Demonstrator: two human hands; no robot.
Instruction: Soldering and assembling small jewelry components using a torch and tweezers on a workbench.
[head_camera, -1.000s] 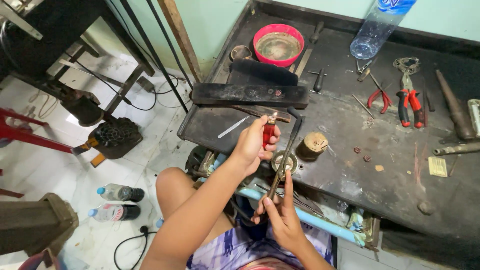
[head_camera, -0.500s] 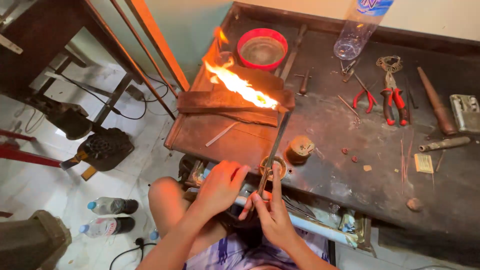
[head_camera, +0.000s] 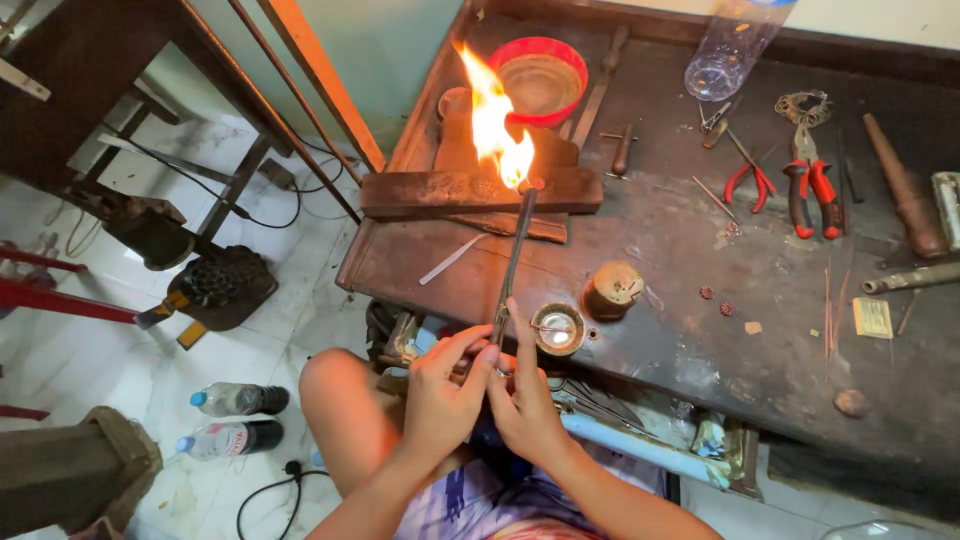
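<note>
A long thin metal torch points away from me over the dark workbench, and a yellow flame burns at its tip. The tip sits above a dark wooden block. My left hand and my right hand are both closed around the torch's near end, close together at the bench's front edge. A small round metal dish stands just right of my right hand, with a small brown pot beside it.
A red bowl sits at the back of the bench, a clear plastic bottle to its right. Red-handled pliers, cutters and a wooden mandrel lie at right. Two water bottles stand on the tiled floor.
The flame was absent one second ago, then flared sideways over the block, and now burns upright. My left hand has come down from the bench to join my right hand on the torch.
</note>
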